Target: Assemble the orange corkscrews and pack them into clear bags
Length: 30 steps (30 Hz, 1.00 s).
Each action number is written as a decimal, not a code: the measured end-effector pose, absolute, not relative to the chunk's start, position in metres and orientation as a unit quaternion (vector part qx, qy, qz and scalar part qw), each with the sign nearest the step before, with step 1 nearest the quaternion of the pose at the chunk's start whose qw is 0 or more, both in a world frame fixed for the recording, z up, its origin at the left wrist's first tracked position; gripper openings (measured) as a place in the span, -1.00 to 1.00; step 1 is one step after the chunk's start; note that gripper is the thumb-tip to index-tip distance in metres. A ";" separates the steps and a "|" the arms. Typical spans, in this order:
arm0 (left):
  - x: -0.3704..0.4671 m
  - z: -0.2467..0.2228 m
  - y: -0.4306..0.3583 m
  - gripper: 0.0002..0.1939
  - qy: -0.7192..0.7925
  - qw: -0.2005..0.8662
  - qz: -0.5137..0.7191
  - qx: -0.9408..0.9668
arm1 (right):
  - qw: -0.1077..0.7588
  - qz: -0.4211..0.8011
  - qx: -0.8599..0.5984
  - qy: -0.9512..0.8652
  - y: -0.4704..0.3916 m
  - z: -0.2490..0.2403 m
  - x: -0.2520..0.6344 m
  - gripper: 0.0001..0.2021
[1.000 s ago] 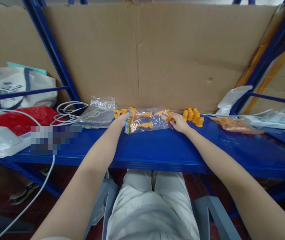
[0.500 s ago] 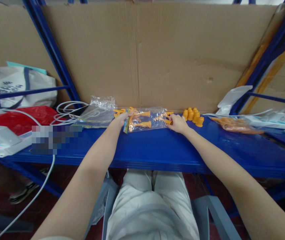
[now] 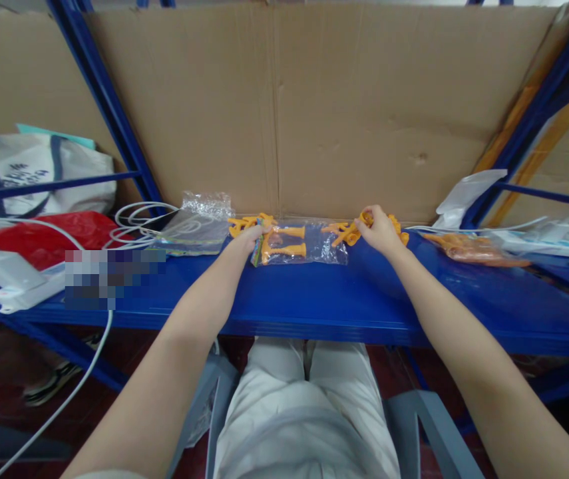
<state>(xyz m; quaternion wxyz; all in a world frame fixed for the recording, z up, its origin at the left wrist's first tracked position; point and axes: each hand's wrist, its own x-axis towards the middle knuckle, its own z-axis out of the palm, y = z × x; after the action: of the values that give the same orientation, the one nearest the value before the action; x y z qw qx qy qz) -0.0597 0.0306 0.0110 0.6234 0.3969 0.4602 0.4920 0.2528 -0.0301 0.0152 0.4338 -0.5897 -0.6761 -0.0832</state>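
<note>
My left hand [image 3: 250, 239] is closed on the left end of a clear plastic bag [image 3: 327, 249], beside its coloured card strip. Inside the bag lie long orange plastic pieces [image 3: 287, 250] with flared ends. More orange parts [image 3: 238, 226] show just behind my left hand. My right hand [image 3: 380, 231], beyond the bag's right end, is closed on a slim orange plastic piece [image 3: 348, 234] that slants down to the left toward the bag. Behind the right hand, a cluster of orange cup-like pieces [image 3: 404, 237] is partly hidden.
On the blue shelf [image 3: 314, 293], another clear bag [image 3: 189, 233], white cables [image 3: 139, 223] and a power strip [image 3: 24, 293] are to the left. An orange-filled bag [image 3: 474, 249] lies right. Cardboard [image 3: 274, 120] stands at the back.
My right hand has moved right and slightly up from the bag's right end, bringing an orange piece along. It now covers part of the cup-like cluster. My left hand stays at the bag.
</note>
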 end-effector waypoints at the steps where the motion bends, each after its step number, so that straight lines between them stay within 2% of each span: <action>1: -0.058 0.012 0.029 -0.74 0.477 0.630 0.481 0.380 | 0.450 -0.090 -0.580 -0.673 -0.030 0.016 0.254 -0.66; 5: -0.051 0.014 0.026 -0.74 0.490 0.635 0.476 0.360 | 0.484 -0.100 -0.559 -0.665 -0.030 0.019 0.256 -0.63; 16: -0.048 0.016 0.031 -0.68 0.480 0.636 0.494 0.347 | 0.508 -0.098 -0.575 -0.634 -0.038 0.027 0.255 -0.66; 23: -0.050 0.015 0.027 -0.67 0.473 0.657 0.477 0.341 | 0.472 -0.054 -0.593 -0.650 -0.039 0.026 0.256 -0.64; 30: -0.052 0.014 0.031 -0.68 0.473 0.661 0.469 0.346 | 0.439 -0.004 -0.613 -0.658 -0.038 0.023 0.251 -0.69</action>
<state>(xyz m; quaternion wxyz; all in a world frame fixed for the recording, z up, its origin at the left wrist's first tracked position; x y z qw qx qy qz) -0.0515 0.0311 0.0136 0.6612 0.3458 0.4728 0.4688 0.2505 -0.0378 0.0230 0.4386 -0.6125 -0.6576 -0.0037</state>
